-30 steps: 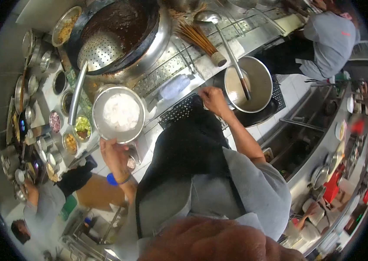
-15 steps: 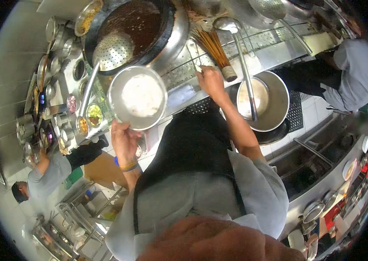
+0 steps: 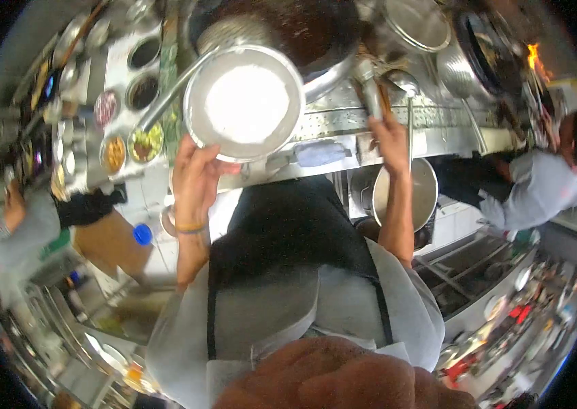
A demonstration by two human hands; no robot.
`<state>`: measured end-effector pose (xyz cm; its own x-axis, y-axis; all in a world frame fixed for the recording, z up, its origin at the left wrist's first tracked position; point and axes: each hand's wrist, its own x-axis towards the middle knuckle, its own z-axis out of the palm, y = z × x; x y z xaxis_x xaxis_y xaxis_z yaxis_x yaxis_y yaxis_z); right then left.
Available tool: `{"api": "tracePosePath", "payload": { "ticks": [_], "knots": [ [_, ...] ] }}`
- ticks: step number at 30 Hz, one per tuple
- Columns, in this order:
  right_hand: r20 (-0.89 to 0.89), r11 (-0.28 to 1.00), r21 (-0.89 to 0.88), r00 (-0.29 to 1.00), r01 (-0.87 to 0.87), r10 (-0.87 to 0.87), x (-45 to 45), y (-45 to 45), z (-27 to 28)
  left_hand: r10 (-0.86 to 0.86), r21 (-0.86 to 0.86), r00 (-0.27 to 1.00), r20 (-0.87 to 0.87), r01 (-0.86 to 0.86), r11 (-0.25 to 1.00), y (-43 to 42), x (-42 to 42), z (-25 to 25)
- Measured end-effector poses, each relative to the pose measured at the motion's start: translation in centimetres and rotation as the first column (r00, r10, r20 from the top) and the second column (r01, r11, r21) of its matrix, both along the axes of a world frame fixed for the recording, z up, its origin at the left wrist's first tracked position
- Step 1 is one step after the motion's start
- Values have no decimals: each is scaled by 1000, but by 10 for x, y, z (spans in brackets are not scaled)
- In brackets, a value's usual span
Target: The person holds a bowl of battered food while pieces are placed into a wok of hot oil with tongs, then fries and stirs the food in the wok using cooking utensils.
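Observation:
My left hand (image 3: 196, 170) grips the lower left rim of a round metal bowl (image 3: 292, 102). The bowl's bottom is washed out by white glare, so I cannot tell what lies in it. Behind it, a perforated skimmer (image 3: 234, 34) rests in a large wok (image 3: 346, 51) with dark liquid, its handle slanting down to the left. My right hand (image 3: 391, 143) is closed at the counter's front edge around what looks like the bamboo wok brush (image 3: 372, 95), blurred by motion. Just right of that hand, a metal ladle (image 3: 401, 82) lies with its long handle toward me.
Below my right forearm sits a deep metal pot (image 3: 421, 194). A folded blue cloth (image 3: 321, 153) lies on the counter edge. Small ingredient bowls (image 3: 145, 142) stand at left. A co-worker (image 3: 537, 180) is at right beside a flame (image 3: 537, 61); another person (image 3: 23, 225) is at far left.
My view has shifted. My right hand has moved right, from beside the bamboo brush onto it. The bowl in my left hand now covers part of the skimmer and wok.

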<state>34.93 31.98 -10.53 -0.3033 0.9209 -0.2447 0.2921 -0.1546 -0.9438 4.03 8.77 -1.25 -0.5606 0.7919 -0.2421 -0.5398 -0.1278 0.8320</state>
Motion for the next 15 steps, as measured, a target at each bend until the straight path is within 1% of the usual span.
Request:
{"api": "tracePosePath", "payload": {
  "ticks": [1,2,3,4,5,6,8,10,11,14,15],
  "knots": [
    [-229,995,95,973,-6,27,-8,-5,27,18,11,1000,11,-19,1000,1,-4,2],
    [-360,995,42,931,87,-66,-22,-15,58,16,64,1000,25,-18,998,1,-7,3],
    [-345,991,132,937,-11,57,-15,-8,64,-11,90,999,35,8,996,0,-15,-9],
    [-232,988,138,967,-71,102,-12,-3,78,-46,121,998,38,41,992,1,-22,-19],
    [-69,954,267,985,-136,160,-21,-6,95,-30,132,999,24,26,991,2,-25,-21],
    [77,896,377,972,-235,223,-30,-11,114,-14,141,1000,6,13,990,4,-26,-20],
    [358,713,563,901,-417,244,-49,-22,155,24,152,1000,-20,-21,988,8,-28,-19],
    [592,712,390,751,-584,292,-73,-43,212,65,157,997,-34,-59,986,10,-31,-19],
    [685,451,579,706,-679,183,-73,-38,215,77,151,996,-34,-71,986,12,-35,-19],
    [808,222,566,587,-794,40,-94,-39,245,82,130,996,-27,-78,988,11,-39,-19],
    [829,135,558,557,-819,-43,-103,-40,255,73,138,997,-23,-69,988,10,-41,-17]
  ]
}}
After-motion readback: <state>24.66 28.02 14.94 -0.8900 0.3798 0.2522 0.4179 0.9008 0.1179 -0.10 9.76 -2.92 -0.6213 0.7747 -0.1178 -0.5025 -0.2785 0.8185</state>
